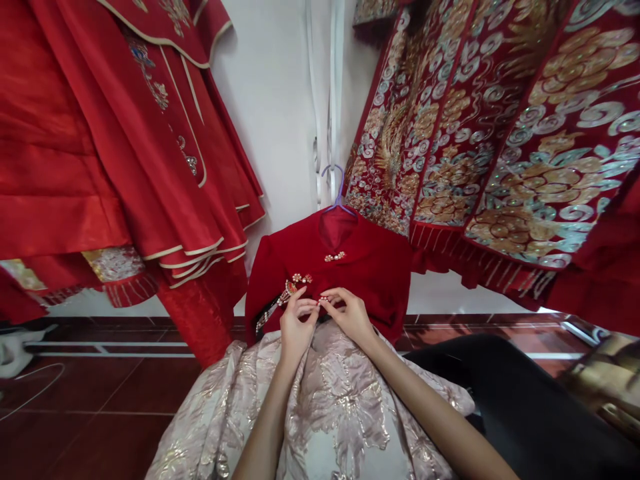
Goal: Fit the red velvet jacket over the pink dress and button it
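Observation:
A red jacket [295,247] hangs in front of me on a purple hanger [339,200]. Down its front, a small beaded frog button [323,301] is pinched between the fingertips of both my hands. My left hand [299,323] has thumb and forefinger closed at its left end. At the right end, the fingers of my right hand [351,317] are closed too. Above them, a beaded clasp [335,257] spans the jacket's front near the collar. A beaded ornament with strands [290,288] lies on the jacket beside my left hand. My fingertips partly hide the button.
Red garments with pale piping [165,167] hang at the left. Richly embroidered red garments [450,133] hang at the right. Pale, shiny floral fabric [345,407] lies beneath my forearms. A black padded surface [520,400] is at my right, above red floor tiles [100,400].

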The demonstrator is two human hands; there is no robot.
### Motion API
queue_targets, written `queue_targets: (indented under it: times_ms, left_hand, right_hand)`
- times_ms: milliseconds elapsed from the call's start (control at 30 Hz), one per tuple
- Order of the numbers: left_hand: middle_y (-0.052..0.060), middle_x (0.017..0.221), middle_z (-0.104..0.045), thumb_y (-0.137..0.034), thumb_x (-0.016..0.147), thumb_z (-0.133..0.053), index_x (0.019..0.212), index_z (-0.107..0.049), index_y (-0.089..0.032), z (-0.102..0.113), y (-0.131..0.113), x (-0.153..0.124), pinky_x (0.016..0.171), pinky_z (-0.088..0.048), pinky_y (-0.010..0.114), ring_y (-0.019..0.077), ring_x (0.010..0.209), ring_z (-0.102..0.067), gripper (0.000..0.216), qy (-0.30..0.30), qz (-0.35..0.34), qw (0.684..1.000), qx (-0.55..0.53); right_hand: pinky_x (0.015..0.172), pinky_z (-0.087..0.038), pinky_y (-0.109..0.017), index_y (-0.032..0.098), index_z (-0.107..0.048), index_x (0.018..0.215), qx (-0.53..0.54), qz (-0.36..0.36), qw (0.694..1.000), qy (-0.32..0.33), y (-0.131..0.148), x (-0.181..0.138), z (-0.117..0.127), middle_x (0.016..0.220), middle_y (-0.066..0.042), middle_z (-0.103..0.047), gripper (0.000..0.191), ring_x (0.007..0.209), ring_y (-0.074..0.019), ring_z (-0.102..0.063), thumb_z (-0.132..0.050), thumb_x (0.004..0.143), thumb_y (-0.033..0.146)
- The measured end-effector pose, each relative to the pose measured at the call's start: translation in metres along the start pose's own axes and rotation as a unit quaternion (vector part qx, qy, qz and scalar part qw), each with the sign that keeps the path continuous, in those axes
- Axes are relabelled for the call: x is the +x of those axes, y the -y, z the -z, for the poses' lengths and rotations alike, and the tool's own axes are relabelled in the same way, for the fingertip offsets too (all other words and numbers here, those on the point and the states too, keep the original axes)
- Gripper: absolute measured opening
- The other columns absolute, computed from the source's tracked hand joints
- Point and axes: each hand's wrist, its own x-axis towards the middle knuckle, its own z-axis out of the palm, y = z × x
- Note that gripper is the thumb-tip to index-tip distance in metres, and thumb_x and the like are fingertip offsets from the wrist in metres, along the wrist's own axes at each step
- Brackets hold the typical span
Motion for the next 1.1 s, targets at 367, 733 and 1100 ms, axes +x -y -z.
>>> queue_targets:
  times_ms: [367,733,1100]
  left_hand:
    - [0.003,0.091,-0.062,-0.020,0.076,-0.060,0.126,-0.049,-0.019,0.001,0.004,0.002,0.078,-0.053,0.029,0.0140,0.081,-0.063,0.051,0.021,-0.049,0.995,0.086]
    - [0.003,0.084,-0.063,-0.028,0.082,-0.057,0.083,-0.059,-0.020,0.004,-0.013,-0.006,0.079,-0.048,0.030,0.0169,0.080,-0.060,0.009,-0.048,-0.081,0.964,0.250]
    - [0.005,0.088,-0.070,-0.027,0.077,-0.066,0.088,-0.067,-0.017,0.008,0.005,-0.005,0.079,-0.050,0.031,0.0169,0.080,-0.064,0.015,0.036,-0.049,0.980,0.192]
  right_hand:
    - [0.058,-0.048,-0.022,0.020,-0.062,0.080,-0.069,0.021,0.997,-0.008,0.005,0.001,0.004,0.078,-0.001,-0.061,0.007,0.065,-0.0122,-0.058,-0.061,0.073,0.020]
    - [0.054,-0.042,-0.022,0.020,-0.055,0.080,0.007,0.032,0.989,-0.141,0.054,0.008,0.054,0.072,-0.001,-0.059,0.004,0.062,-0.0121,-0.055,-0.052,0.077,0.020]
    - [0.071,-0.052,-0.026,0.018,-0.062,0.095,-0.061,-0.008,0.990,0.123,0.025,0.005,0.033,0.081,-0.003,-0.069,0.018,0.072,-0.0137,-0.066,-0.059,0.077,0.019]
